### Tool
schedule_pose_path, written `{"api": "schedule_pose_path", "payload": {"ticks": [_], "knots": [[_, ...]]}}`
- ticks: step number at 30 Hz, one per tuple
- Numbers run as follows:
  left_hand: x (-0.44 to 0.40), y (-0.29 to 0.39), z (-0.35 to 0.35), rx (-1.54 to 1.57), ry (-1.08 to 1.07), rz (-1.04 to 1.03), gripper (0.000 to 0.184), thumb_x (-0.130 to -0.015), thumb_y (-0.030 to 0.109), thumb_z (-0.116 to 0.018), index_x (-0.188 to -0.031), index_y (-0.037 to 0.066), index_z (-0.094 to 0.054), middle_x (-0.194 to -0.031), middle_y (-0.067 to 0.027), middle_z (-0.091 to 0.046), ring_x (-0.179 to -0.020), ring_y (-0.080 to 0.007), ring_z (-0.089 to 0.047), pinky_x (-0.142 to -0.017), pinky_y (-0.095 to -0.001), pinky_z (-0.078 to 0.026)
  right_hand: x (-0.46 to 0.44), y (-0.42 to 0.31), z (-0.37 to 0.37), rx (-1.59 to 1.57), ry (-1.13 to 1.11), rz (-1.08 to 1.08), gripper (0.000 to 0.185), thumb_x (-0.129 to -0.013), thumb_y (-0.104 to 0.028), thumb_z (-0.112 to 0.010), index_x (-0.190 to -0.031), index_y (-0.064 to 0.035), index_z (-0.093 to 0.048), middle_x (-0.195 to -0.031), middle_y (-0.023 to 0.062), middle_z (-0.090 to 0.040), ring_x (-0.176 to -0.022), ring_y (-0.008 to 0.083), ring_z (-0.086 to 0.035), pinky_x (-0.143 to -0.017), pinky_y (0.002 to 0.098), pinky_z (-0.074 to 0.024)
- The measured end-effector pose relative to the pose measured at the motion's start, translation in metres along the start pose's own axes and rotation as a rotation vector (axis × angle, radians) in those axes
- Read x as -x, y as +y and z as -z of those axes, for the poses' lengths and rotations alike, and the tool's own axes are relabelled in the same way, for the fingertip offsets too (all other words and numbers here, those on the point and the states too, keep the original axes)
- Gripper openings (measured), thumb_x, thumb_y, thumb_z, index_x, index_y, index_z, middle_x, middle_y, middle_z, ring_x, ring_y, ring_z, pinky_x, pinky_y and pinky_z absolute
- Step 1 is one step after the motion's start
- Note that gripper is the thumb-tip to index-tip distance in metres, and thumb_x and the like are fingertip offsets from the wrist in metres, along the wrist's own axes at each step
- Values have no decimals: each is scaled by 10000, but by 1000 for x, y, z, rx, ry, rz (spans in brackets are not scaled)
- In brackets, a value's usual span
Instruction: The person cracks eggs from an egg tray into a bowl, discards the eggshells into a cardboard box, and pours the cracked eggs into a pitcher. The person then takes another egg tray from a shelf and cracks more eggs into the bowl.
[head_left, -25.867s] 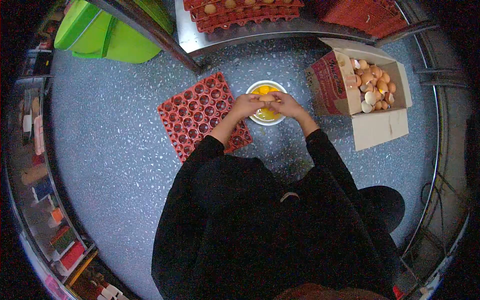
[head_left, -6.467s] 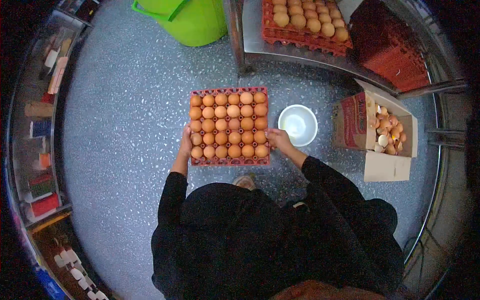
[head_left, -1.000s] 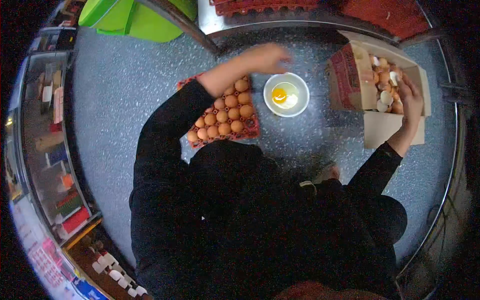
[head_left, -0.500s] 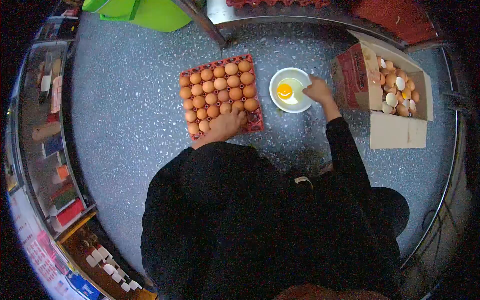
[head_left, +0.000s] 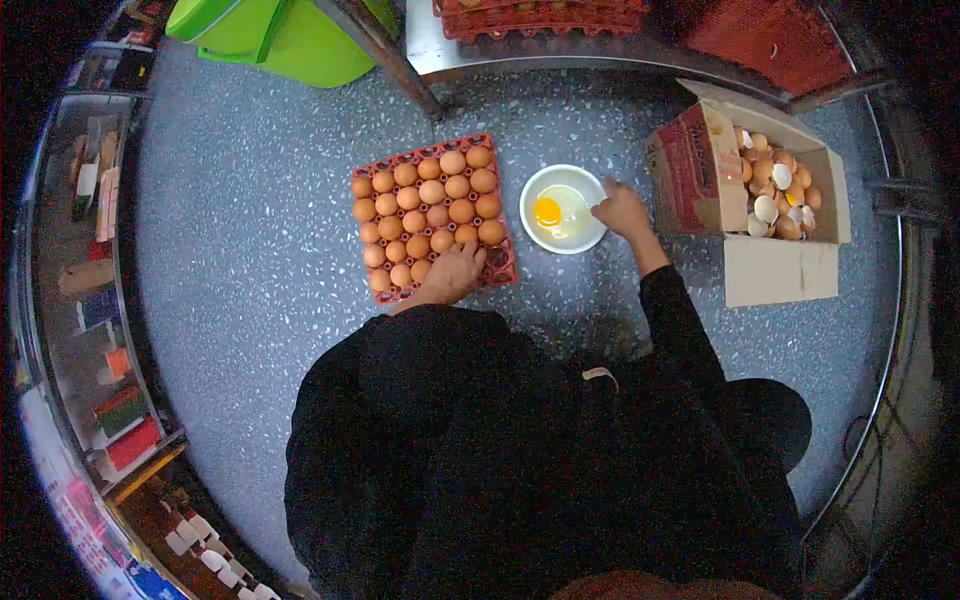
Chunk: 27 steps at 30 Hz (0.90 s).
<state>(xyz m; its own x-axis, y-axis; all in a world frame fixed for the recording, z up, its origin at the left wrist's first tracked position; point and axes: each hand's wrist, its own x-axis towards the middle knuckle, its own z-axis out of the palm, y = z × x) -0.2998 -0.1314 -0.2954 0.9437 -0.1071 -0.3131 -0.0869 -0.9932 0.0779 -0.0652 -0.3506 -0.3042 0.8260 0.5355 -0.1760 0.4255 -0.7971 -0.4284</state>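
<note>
Fingers of the left hand (head_left: 452, 277) curl over eggs (head_left: 437, 216) near one corner of the red tray (head_left: 503, 271) on the floor (head_left: 250, 210) — whether they grasp one, I cannot tell. Those of the right hand (head_left: 624, 212) meet the rim of the white bowl (head_left: 562, 173), beside the tray, a yolk (head_left: 547, 211) inside — grip likewise unclear.

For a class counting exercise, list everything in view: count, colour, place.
bowl: one, white, on floor
tray: one, red, left of bowl
eggs: many, brown, in tray
yolk: one, yellow, in bowl
box: one, brown, right of bowl
eggshells: many, brown and white, in box
bin: one, green, top left
table: one, silver, top
stacked trays: several, red, top
shelf: one, grey, left edge
left hand: one, black-sleeved, at eggs
right hand: one, black-sleeved, at bowl
</note>
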Motion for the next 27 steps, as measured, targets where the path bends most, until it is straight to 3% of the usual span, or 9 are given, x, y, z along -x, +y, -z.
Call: {"api": "schedule_pose_path", "payload": {"ticks": [4, 6, 7, 9, 10, 12, 17, 23, 27], "knots": [[-3, -12, 7, 300, 127, 41, 280, -717, 176, -531, -949, 36, -458, -897, -144, -475, -743, -319, -533, -631, -391, -468, -4, -3, 1, -210, 25, 44, 400, -648, -234, -607, -960, 7, -540, -785, 182, -585, -692, 256, -583, -626, 342, -466], [-12, -11, 33, 608, 258, 91, 344, -713, 193, -544, -1005, 44, -440, -944, -160, -475, -792, -317, -534, -653, -377, -472, -5, -23, 13, -603, -323, -336, 354, -699, -254, -619, -938, -14, -519, -761, 101, -577, -633, 181, -557, -583, 303, -457], [-25, -14, 19, 607, 259, 93, 344, -713, 193, -544, -1005, 44, -440, -944, -160, -475, -792, -317, -534, -653, -377, -472, -3, -22, 5, -604, -324, -334, 354, -699, -254, -619, -938, -14, -519, -761, 101, -577, -633, 181, -557, -583, 303, -457], [-64, -16, -22, 1219, 69, 124, 370, -741, 211, -511, -1066, 66, -411, -1015, -167, -469, -877, -267, -522, -695, -358, -471, 1, -18, -12, -1214, -386, -225, 341, -735, -251, -613, -947, -21, -477, -787, 60, -557, -666, 166, -536, -612, 290, -449], [-78, -8, -16, 1221, 73, 120, 370, -741, 211, -511, -1066, 66, -411, -1015, -167, -469, -877, -267, -522, -695, -358, -471, 6, -26, -11, -1210, -383, -224, 341, -735, -251, -613, -947, -21, -477, -787, 60, -557, -666, 166, -536, -612, 290, -449], [-102, 16, 5, 1850, -58, 280, 353, -794, 247, -447, -1100, 81, -387, -1036, -124, -473, -880, -227, -516, -709, -346, -469, 21, -57, -13, -741, 274, 200, 328, -737, -176, -608, -980, -19, -454, -823, 54, -541, -721, 168, -522, -658, 278, -435], [-126, 54, 32, 2270, -15, 257, 346, -839, 288, -368, -1111, 75, -383, -1002, -83, -486, -803, -206, -534, -636, -324, -480, 41, -78, 2, -513, 285, 316, 301, -752, -102, -555, -1011, -8, -432, -994, 165, -452, -956, 305, -434, -836, 349, -349], [-143, 51, 6, 2423, -57, 320, 348, -873, 325, -299, -1092, 79, -411, -947, -88, -506, -773, -182, -533, -589, -310, -474, 41, -75, 23, -520, 546, 335, 329, -749, -115, -551, -1030, 3, -425, -1018, 192, -451, -973, 335, -421, -851, 398, -343], [-143, 62, 25, 2477, -51, 294, 435, -874, 432, -258, -1077, 84, -424, -929, -84, -515, -786, -186, -531, -622, -322, -471, 35, -60, -1, -388, 290, 445, 333, -732, -92, -557, -1027, -4, -431, -1027, 194, -449, -970, 343, -419, -856, 400, -339]]}}
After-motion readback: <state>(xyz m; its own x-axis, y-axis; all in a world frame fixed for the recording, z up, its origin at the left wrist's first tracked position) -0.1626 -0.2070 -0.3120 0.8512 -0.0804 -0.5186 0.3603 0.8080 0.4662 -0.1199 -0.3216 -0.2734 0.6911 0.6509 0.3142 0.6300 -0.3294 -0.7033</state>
